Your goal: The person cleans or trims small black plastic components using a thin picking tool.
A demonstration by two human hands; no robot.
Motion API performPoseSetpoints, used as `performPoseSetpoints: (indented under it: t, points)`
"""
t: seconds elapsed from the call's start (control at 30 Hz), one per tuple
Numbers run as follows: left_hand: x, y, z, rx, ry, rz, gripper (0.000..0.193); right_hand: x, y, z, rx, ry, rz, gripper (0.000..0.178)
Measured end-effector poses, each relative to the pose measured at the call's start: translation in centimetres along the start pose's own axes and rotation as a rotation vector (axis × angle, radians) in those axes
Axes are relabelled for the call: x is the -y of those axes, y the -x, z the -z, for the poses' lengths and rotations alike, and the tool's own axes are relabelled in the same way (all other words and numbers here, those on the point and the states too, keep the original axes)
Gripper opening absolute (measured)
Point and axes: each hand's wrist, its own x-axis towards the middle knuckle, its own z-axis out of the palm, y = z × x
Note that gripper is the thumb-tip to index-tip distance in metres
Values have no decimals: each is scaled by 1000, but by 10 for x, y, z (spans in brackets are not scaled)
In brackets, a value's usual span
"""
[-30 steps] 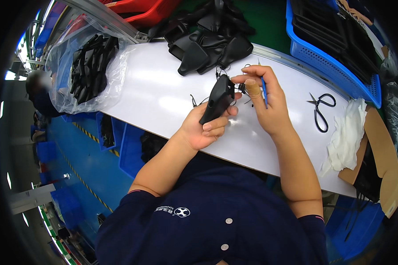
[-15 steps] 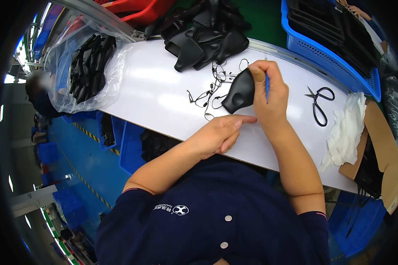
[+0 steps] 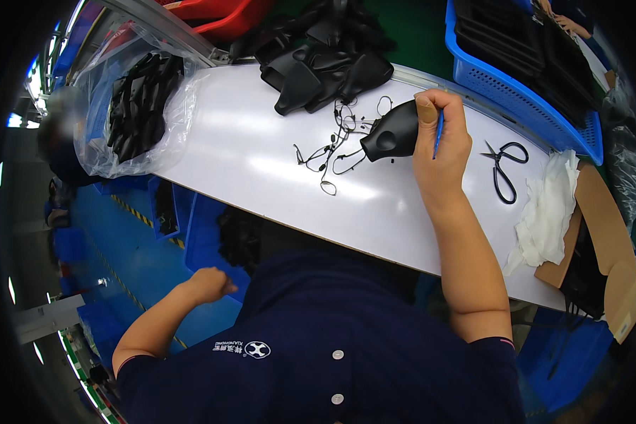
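Over the white tabletop, my right hand (image 3: pixel 442 145) grips a smooth black hollow-looking plastic part (image 3: pixel 394 133) with a rounded body and a narrower end pointing left. A thin blue pen-like tool (image 3: pixel 438 134) is tucked in the same hand. My left hand (image 3: pixel 212 284) is down off the table's front edge beside a blue bin (image 3: pixel 198 240), its fingers curled in and nothing visible in them. Thin black cords with small pieces (image 3: pixel 328 152) lie loose on the table left of the held part. A heap of similar black parts (image 3: pixel 318 78) sits behind them.
Black-handled scissors (image 3: pixel 504 169) lie to the right, near white cloths (image 3: pixel 546 212) and an open cardboard box (image 3: pixel 604 233). A blue basket (image 3: pixel 523 95) of black parts stands at the back right. Left is a clear bag (image 3: pixel 184 120) of black pieces; a red bin (image 3: pixel 222 21) is behind.
My left hand has left the black part, moving down and left off the table, its pointing finger now curled in. My right hand has shifted slightly right with the part, which is tilted flatter.
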Motion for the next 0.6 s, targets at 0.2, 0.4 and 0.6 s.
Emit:
performPoseSetpoints:
  t: [0.2, 0.4, 0.6]
  points:
    - [-117, 20, 159, -1161, 892, -760, 61, 21, 23, -11, 111, -11, 63, 11]
    - [-200, -16, 197, -970, 1145, -763, 32, 23, 27, -9, 83, -30, 269, 15]
    - [-183, -23, 168, -1291, 994, -650, 20, 26, 23, -17, 93, -32, 367, 14]
